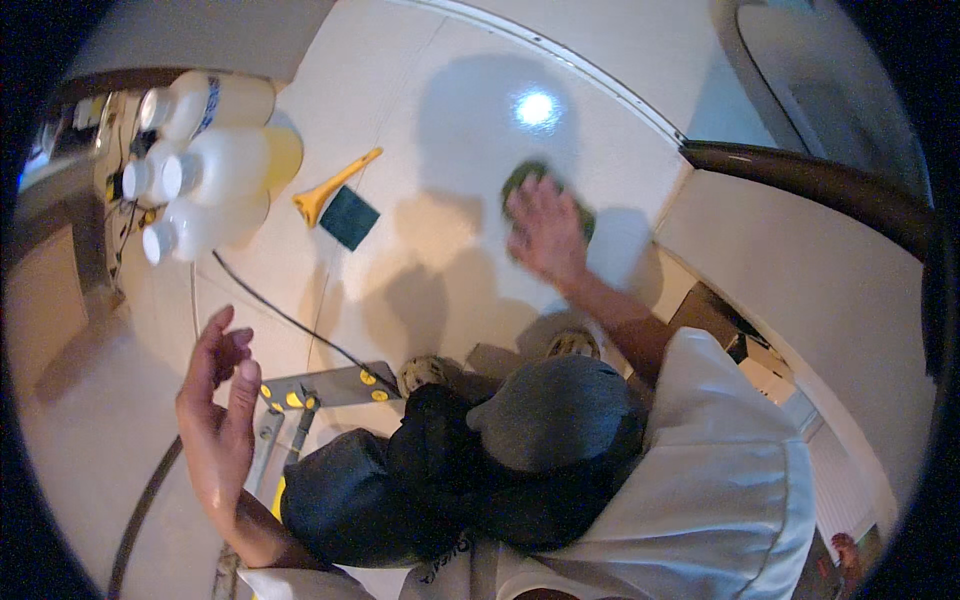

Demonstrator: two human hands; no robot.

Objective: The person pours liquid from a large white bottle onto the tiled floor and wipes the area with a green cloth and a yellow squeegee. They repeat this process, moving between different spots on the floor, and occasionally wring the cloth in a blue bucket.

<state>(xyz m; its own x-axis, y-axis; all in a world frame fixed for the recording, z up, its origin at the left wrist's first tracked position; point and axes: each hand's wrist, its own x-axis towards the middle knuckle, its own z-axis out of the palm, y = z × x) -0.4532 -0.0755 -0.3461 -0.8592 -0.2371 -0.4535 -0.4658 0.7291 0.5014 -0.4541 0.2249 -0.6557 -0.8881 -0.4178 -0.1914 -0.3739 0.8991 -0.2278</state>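
Observation:
My right hand (548, 232) lies over a green scouring pad (522, 177), pressing it against the pale, glossy floor. Its fingers are slightly spread, and the pad shows beyond the fingertips and along the hand's right side. On the left, my left hand (222, 400) is raised with nothing in it, its fingers loosely bent and the thumb apart. Between the hands and farther forward lie a yellow-handled scraper (335, 186) and a dark green square scouring pad (349, 218), close beside each other.
Several white-capped plastic jugs (235, 160) stand at the far left, one holding yellow liquid. A black cord (290, 315) runs to a grey bar with yellow discs (335, 385) near my feet. A pale panel (790, 240) borders the right; a metal track (560, 50) crosses the far side.

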